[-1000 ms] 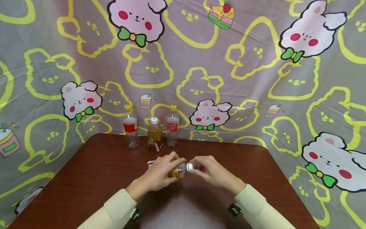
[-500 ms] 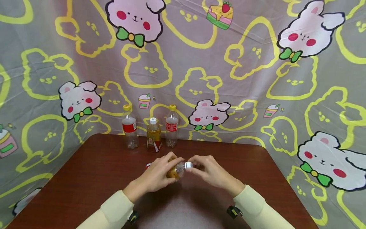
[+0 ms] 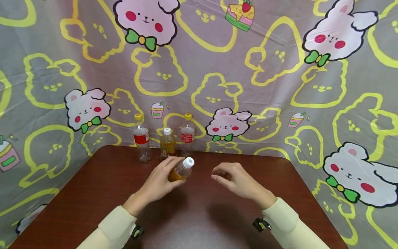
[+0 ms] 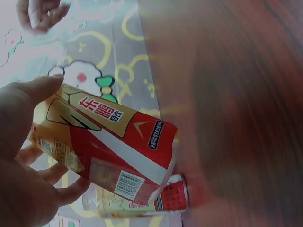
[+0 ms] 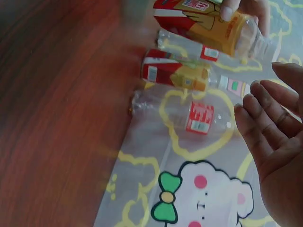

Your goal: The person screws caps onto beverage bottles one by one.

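My left hand (image 3: 157, 181) holds a plastic drink bottle (image 3: 180, 172) with a white cap (image 3: 188, 162), tilted with its top toward the right. In the left wrist view, the thumb and fingers wrap round the bottle (image 4: 113, 142), whose gold and red label faces the camera; its base is over the tabletop. Off to the right, apart from the bottle, my right hand (image 3: 237, 179) hovers over the table with loosely bent fingers. The right wrist view shows that hand (image 5: 279, 125) with nothing in its fingers.
At the back of the brown table (image 3: 93, 193) stand two clear bottles with yellow caps, one on the left (image 3: 142, 141) and one on the right (image 3: 188, 135). Between them is a white-capped gold bottle (image 3: 168, 142), partly behind the left hand. A patterned cloth (image 3: 267, 93) hangs behind.
The right hand has come off the cap and moved right. The left hand has swung the bottle from nearly level to a more upright tilt, up and leftward.
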The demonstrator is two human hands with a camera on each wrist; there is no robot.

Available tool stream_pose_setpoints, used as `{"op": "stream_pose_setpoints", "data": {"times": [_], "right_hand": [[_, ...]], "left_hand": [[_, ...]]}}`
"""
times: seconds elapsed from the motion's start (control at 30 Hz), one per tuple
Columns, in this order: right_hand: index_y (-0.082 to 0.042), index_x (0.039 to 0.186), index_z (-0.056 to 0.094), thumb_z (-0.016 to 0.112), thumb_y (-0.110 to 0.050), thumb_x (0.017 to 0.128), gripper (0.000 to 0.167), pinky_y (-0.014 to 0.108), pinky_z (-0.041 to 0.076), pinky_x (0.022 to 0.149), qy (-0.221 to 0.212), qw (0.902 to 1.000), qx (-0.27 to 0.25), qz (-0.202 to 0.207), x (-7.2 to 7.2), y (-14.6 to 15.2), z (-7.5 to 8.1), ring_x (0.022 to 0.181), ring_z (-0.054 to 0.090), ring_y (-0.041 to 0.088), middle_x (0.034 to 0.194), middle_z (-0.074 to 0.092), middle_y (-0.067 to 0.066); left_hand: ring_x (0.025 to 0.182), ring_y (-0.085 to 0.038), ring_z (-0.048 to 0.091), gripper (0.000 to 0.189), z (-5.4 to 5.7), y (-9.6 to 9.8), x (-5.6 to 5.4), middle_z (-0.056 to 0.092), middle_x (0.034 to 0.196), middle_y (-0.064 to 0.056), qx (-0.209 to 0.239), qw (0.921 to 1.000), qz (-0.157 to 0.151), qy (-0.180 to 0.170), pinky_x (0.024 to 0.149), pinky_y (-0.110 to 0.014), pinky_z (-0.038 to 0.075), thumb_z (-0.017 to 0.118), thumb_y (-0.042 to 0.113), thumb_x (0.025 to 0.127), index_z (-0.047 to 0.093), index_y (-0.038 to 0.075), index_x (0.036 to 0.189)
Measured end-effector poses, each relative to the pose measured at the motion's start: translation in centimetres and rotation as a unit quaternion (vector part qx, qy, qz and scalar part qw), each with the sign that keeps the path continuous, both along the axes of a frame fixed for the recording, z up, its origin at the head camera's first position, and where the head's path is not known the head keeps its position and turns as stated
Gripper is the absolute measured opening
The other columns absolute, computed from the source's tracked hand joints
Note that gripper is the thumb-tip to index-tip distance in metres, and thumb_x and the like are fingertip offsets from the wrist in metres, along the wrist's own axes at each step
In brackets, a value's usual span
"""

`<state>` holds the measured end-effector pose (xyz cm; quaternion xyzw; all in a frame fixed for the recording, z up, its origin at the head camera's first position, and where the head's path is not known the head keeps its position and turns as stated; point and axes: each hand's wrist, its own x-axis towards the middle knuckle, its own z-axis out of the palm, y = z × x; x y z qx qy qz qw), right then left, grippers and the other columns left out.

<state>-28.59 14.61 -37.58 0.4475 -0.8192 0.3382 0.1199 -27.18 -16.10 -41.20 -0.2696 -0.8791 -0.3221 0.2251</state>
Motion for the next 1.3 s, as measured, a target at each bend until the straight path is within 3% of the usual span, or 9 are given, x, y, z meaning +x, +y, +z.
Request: {"op": "stream_pose_setpoints", "data": {"times": [0.23, 0.53, 0.6, 0.73, 0.83, 1.1, 1.2, 1.27, 1.3], "right_hand": [[-0.018, 0.105, 0.073, 0.074, -0.013, 0.094, 0.011, 0.03, 0.056, 0.068, 0.015, 0.9995, -0.011, -0.026, -0.9, 1.7, -0.2, 0.081, 0.065, 0.004, 0.093, 0.073, -0.002], [-0.02, 0.104, 0.073, 0.073, -0.014, 0.095, 0.011, 0.029, 0.052, 0.069, 0.049, 0.9943, 0.002, -0.095, -2.4, 4.0, -1.9, 0.079, 0.06, 0.006, 0.092, 0.067, -0.011], [-0.02, 0.106, 0.072, 0.073, -0.017, 0.096, 0.011, 0.033, 0.053, 0.072, 0.078, 0.9889, 0.025, -0.124, -2.8, 4.6, -2.4, 0.084, 0.061, 0.008, 0.096, 0.065, -0.01], [-0.017, 0.11, 0.073, 0.072, -0.025, 0.096, 0.016, 0.042, 0.053, 0.082, 0.137, 0.9678, 0.093, -0.19, -3.4, 5.6, -3.4, 0.098, 0.063, 0.018, 0.109, 0.065, -0.004], [-0.014, 0.111, 0.073, 0.072, -0.027, 0.095, 0.02, 0.047, 0.051, 0.085, 0.149, 0.9566, 0.126, -0.216, -3.8, 6.2, -4.1, 0.101, 0.062, 0.025, 0.112, 0.064, 0.001], [-0.009, 0.112, 0.073, 0.071, -0.027, 0.096, 0.024, 0.049, 0.049, 0.087, 0.138, 0.9518, 0.15, -0.229, -4.4, 7.5, -5.1, 0.102, 0.06, 0.026, 0.111, 0.064, 0.004], [-0.01, 0.112, 0.073, 0.071, -0.027, 0.097, 0.023, 0.05, 0.047, 0.088, 0.137, 0.9514, 0.147, -0.233, -4.6, 8.0, -4.8, 0.104, 0.06, 0.026, 0.112, 0.064, 0.005], [-0.009, 0.113, 0.073, 0.07, -0.025, 0.097, 0.023, 0.052, 0.047, 0.089, 0.135, 0.9525, 0.135, -0.238, -4.5, 8.2, -4.4, 0.106, 0.061, 0.028, 0.113, 0.064, 0.005], [-0.009, 0.115, 0.072, 0.07, -0.024, 0.097, 0.023, 0.053, 0.046, 0.09, 0.135, 0.953, 0.126, -0.24, -4.4, 8.3, -4.2, 0.107, 0.061, 0.029, 0.114, 0.064, 0.006]], "left_hand": [[0.118, -0.03, 0.06, 0.075, -0.1, -3.1, -1.1, 0.06, 0.13, -0.011, 0.066, 0.9964, 0.054, 0.001, 0.098, -0.053, 0.05, 0.091, 0.016, 0.077, 0.053, 0.007, 0.141], [0.123, -0.045, 0.053, 0.076, -0.6, -7.7, -2.5, 0.053, 0.134, -0.026, 0.141, 0.9773, 0.156, -0.025, 0.102, -0.063, 0.043, 0.086, 0.015, 0.083, 0.043, -0.003, 0.144], [0.123, -0.047, 0.052, 0.076, -0.8, -8.5, -2.8, 0.052, 0.133, -0.028, 0.147, 0.9727, 0.178, -0.028, 0.102, -0.064, 0.041, 0.085, 0.014, 0.084, 0.042, -0.004, 0.144], [0.124, -0.048, 0.05, 0.075, -1.1, -9.7, -3.5, 0.05, 0.131, -0.03, 0.152, 0.9651, 0.21, -0.04, 0.101, -0.065, 0.041, 0.083, 0.014, 0.085, 0.04, -0.006, 0.143], [0.125, -0.049, 0.048, 0.075, -1.3, -10.3, -3.8, 0.048, 0.132, -0.03, 0.15, 0.9612, 0.225, -0.054, 0.103, -0.065, 0.04, 0.082, 0.015, 0.086, 0.039, -0.007, 0.143], [0.13, -0.05, 0.045, 0.082, -1.5, -11.0, -4.1, 0.043, 0.137, -0.032, 0.154, 0.9517, 0.248, -0.094, 0.106, -0.067, 0.037, 0.079, 0.017, 0.088, 0.029, -0.005, 0.15], [0.134, -0.052, 0.041, 0.093, -1.1, -10.9, -3.8, 0.038, 0.145, -0.032, 0.17, 0.9409, 0.272, -0.109, 0.109, -0.067, 0.034, 0.08, 0.021, 0.087, 0.021, 0.0, 0.156], [0.136, -0.052, 0.04, 0.098, -0.8, -10.4, -3.3, 0.034, 0.149, -0.031, 0.188, 0.9332, 0.297, -0.077, 0.11, -0.066, 0.033, 0.082, 0.021, 0.085, 0.019, 0.002, 0.158], [0.136, -0.051, 0.04, 0.097, -0.6, -10.0, -2.9, 0.034, 0.15, -0.03, 0.198, 0.9301, 0.306, -0.042, 0.109, -0.065, 0.035, 0.083, 0.02, 0.084, 0.022, 0.002, 0.158]]}}
